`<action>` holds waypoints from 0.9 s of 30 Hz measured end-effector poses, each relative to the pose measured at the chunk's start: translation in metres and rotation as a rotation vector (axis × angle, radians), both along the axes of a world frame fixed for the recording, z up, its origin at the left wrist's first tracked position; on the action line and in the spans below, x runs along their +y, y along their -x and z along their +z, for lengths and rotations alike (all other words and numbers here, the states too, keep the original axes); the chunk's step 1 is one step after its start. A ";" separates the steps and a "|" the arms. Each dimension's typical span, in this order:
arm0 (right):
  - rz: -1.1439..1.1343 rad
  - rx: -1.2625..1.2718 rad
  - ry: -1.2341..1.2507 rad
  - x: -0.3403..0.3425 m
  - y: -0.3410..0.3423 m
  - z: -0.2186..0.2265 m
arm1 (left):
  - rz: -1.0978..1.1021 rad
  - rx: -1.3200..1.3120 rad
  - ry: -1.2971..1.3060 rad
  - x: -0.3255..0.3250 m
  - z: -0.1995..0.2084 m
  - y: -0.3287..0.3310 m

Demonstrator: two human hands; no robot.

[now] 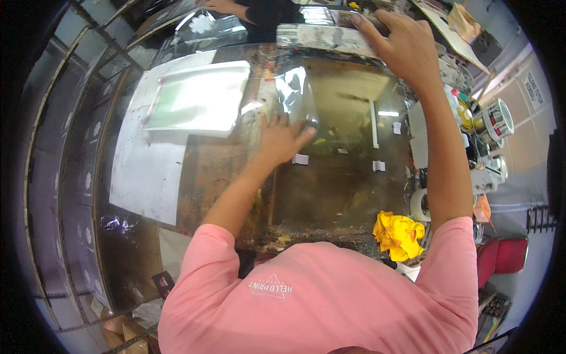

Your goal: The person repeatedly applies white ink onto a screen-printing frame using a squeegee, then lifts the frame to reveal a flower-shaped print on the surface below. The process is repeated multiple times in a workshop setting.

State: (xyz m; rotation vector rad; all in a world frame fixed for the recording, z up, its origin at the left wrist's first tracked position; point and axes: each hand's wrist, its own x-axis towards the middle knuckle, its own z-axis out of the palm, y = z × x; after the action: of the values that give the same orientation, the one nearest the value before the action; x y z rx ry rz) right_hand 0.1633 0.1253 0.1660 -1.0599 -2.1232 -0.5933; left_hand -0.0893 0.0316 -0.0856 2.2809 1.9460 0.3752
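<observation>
My left hand lies with its fingers spread on the dark, stained table, at the lower left corner of a shiny clear plastic sheet. Small white tabs sit on the glossy glass-like surface beside it, and a narrow white strip lies farther right. My right hand is raised at the far right, its fingers curled over the right end of a paint-smeared pale frame. Part of that grip is hidden behind the frame's edge.
A stack of clear sheets rests on white paper at left. A crumpled yellow cloth lies at the near right edge. Cans and tubs crowd the right side. Metal racks stand left. Another person's hand shows far ahead.
</observation>
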 end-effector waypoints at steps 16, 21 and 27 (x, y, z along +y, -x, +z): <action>0.055 0.083 0.001 0.010 0.000 0.004 | -0.364 -0.120 -0.084 0.004 -0.033 -0.164; 0.038 0.087 -0.035 0.016 0.002 0.008 | -0.337 -0.136 -0.152 0.001 -0.043 -0.178; -0.007 0.043 0.039 0.015 -0.001 0.008 | -0.357 -0.139 -0.128 -0.005 -0.042 -0.182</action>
State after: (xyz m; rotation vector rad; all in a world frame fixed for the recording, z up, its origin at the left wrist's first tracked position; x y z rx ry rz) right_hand 0.1639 0.1405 0.1743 -1.0917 -2.1025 -0.5298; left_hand 0.0926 0.0266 -0.1273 2.5394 1.4508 0.6101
